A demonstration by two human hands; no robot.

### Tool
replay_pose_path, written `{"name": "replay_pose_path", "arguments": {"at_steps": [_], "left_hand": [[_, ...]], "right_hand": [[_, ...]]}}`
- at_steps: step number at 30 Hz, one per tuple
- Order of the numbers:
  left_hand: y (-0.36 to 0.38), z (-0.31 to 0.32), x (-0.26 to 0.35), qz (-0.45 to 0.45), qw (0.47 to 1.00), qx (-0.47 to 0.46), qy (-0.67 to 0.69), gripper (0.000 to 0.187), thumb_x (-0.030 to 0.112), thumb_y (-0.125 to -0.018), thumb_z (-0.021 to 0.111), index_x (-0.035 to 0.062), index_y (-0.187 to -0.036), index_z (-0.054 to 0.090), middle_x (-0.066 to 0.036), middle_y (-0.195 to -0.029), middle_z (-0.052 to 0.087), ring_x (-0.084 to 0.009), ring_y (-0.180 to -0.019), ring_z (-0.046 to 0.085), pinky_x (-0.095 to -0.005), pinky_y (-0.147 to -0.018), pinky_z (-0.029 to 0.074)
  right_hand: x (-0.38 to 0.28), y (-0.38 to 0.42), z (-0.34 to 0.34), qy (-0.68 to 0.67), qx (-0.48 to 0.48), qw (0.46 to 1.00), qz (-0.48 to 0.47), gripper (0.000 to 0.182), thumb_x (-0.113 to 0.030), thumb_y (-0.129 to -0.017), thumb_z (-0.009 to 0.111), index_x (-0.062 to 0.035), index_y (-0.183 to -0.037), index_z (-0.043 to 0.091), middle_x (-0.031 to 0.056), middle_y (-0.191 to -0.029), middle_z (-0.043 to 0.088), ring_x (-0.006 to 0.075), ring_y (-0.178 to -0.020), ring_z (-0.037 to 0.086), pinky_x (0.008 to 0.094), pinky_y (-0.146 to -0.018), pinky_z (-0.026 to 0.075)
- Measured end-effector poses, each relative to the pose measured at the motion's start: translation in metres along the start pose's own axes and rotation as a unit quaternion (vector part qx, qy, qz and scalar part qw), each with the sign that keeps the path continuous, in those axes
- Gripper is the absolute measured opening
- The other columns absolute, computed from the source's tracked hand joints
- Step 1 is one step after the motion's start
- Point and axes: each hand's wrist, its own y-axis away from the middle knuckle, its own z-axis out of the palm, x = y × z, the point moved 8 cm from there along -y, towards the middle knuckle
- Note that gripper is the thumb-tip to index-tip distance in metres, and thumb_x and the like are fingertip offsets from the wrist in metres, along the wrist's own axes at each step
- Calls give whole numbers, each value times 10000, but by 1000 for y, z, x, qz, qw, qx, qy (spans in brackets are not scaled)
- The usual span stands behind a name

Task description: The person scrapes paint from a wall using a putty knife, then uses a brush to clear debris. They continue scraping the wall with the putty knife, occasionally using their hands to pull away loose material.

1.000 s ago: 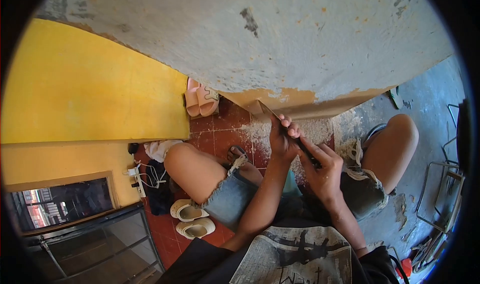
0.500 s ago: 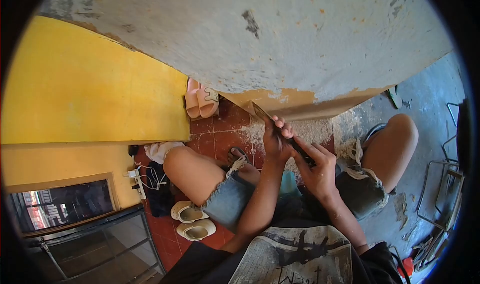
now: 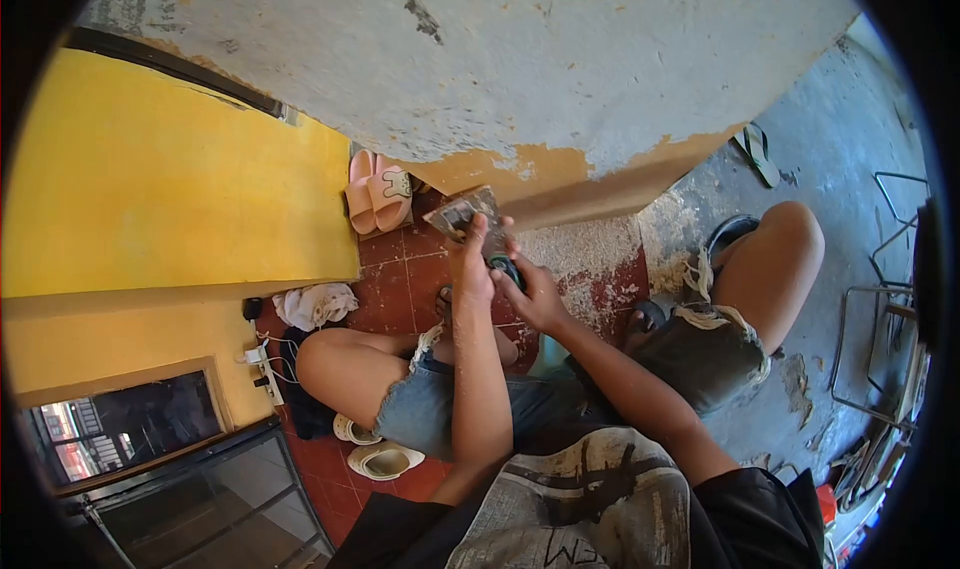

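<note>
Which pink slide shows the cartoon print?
The slide nearer the left hand: a dark-outlined figure marks it. The other slide, closer to the yellow wall, shows no print.

The black shirt at six o'clock bears a pale grey panel with dark lettering; faded denim shorts end in frayed, pale-threaded hems.
</note>
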Motion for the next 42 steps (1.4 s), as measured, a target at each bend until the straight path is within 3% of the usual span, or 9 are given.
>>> {"name": "replay_pose_path", "arguments": {"at_steps": [3, 7, 14, 15, 24, 26, 27, 35, 42], "left_hand": [[-12, -1, 21, 57, 998, -41, 6, 335, 298, -895, 715, 13, -1002, 573, -143, -814, 684, -190, -471, 574, -274, -400, 436], [-10, 2, 21, 41, 999, -34, 4, 264, 217, -910, 700, 25, -1010, 549, -166, -792, 671, -199, -464, 570, -276, -380, 414], [-4, 14, 35, 69, 996, -47, 43, 253, 215, -921, 687, 28, -1007, 540, -168, -790, 668, -203, -457, 570, -273, -373, 407], [-7, 13, 30, 68, 996, -52, 21, 320, 265, -926, 675, 54, -1092, 501, -155, -800, 640, -200, -450, 551, -269, -364, 391], [-10, 20, 33, 43, 996, -70, 18, 324, 288, -931, 668, 12, -1032, 528, -145, -788, 635, -182, -428, 536, -255, -363, 391], [-9, 28, 37, 60, 995, -71, 26, 323, 282, -927, 674, 13, -1034, 532, -147, -786, 635, -181, -424, 534, -247, -357, 388], [-8, 27, 37, 59, 996, -63, 25, 317, 277, -925, 677, 12, -1026, 535, -147, -781, 636, -181, -427, 535, -248, -354, 384], [-11, 24, 35, 66, 996, -59, 33, 356, 317, -901, 706, 16, -1012, 552, -138, -766, 633, -184, -423, 533, -248, -343, 379], [-12, 21, 29, 60, 996, -55, 45, 273, 246, -912, 697, 35, -990, 543, -154, -758, 659, -185, -430, 565, -254, -352, 411]], "right_hand": [[2, -15, 14, -26, 22, 998, -59, 253, -238, -959, 603, 8, -1016, 584, 191, -653, 570, 201, -546, 573, 358, -559, 453], [2, -3, 20, -25, 89, 994, -61, 194, -187, -979, 570, 4, -1010, 575, 181, -647, 596, 227, -539, 609, 339, -535, 454], [-18, 1, 14, -19, 115, 989, -89, 200, -200, -976, 582, -1, -989, 571, 173, -624, 595, 239, -533, 620, 338, -523, 456], [-18, -1, 13, -19, 111, 990, -88, 200, -200, -976, 582, -1, -989, 571, 173, -624, 595, 239, -533, 620, 338, -523, 456], [-33, -3, 7, 32, 129, 987, -87, 203, -209, -964, 598, -9, -935, 577, 161, -610, 580, 212, -532, 625, 336, -522, 462], [-21, -3, 8, -22, 129, 990, -52, 192, -196, -957, 605, -9, -929, 571, 173, -627, 577, 224, -528, 611, 344, -528, 462], [-24, -2, 6, 32, 150, 983, -102, 188, -189, -965, 598, -10, -919, 562, 159, -619, 577, 190, -529, 608, 328, -524, 457], [-28, -8, 5, 4, 144, 985, -92, 198, -186, -962, 607, -13, -888, 546, 117, -576, 561, 124, -503, 557, 308, -502, 439], [-13, -5, 6, -8, 141, 987, -78, 192, -197, -959, 607, -18, -904, 563, 146, -613, 571, 175, -516, 594, 324, -514, 452]]}}
